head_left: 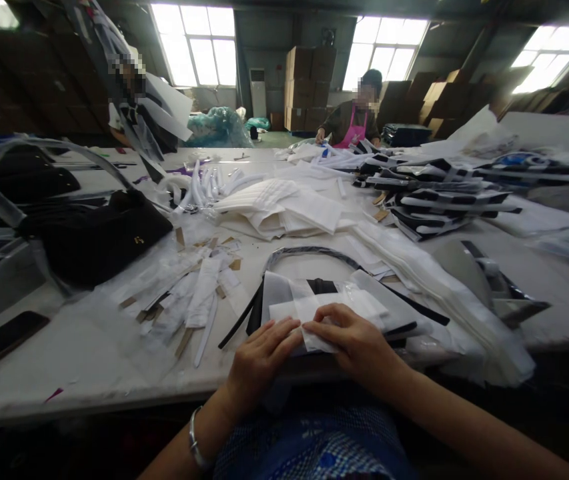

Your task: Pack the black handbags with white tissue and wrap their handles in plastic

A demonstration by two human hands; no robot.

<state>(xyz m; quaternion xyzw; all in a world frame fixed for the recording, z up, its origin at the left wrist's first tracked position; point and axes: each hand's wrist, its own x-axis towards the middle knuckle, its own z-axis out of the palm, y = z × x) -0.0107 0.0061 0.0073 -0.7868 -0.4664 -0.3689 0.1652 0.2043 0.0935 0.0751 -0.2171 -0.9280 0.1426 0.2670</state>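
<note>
Low in the middle of the frame: left hand (261, 357), fingers bent and close together, tips on the edge of the white paper (337, 308). Hard to tell whether pinching or just pressing. Just to the right: right hand (351, 343), fingers curled, holding the same paper. Under the paper, a flat black bag (321, 286) on the table (79, 360). Middle left, a bigger black handbag (99, 240). Between them, white strips (199, 293).
</note>
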